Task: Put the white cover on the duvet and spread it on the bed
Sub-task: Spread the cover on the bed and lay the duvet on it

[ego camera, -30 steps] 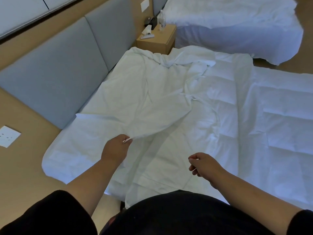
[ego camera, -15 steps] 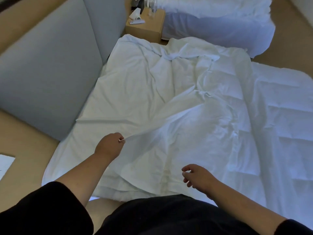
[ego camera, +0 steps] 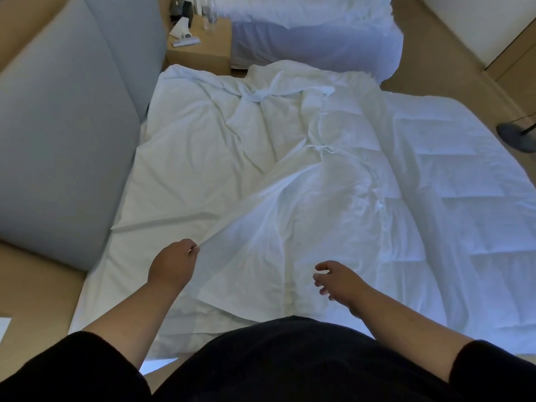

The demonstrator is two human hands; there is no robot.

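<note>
The thin white cover point(ego camera: 261, 221) lies wrinkled across the near and middle part of the bed point(ego camera: 95, 291), bunched up at the far side. The quilted white duvet point(ego camera: 464, 184) shows bare on the right. My left hand point(ego camera: 172, 264) pinches an edge of the cover and holds it lifted a little above the bed. My right hand point(ego camera: 338, 281) hovers over the cover near the bed's front edge, its fingers loosely curled and holding nothing.
A grey padded headboard point(ego camera: 66, 146) runs along the left. A wooden nightstand point(ego camera: 200, 53) with small items stands at the far end, and a second white bed point(ego camera: 313, 30) lies beyond it. A dark lamp base point(ego camera: 516, 137) sits on the floor at right.
The lifted edge of the cover has come down and lies flatter across the duvet. My left hand keeps its pinch; my right hand has loosened its fingers. The view tilted further over the bed.
</note>
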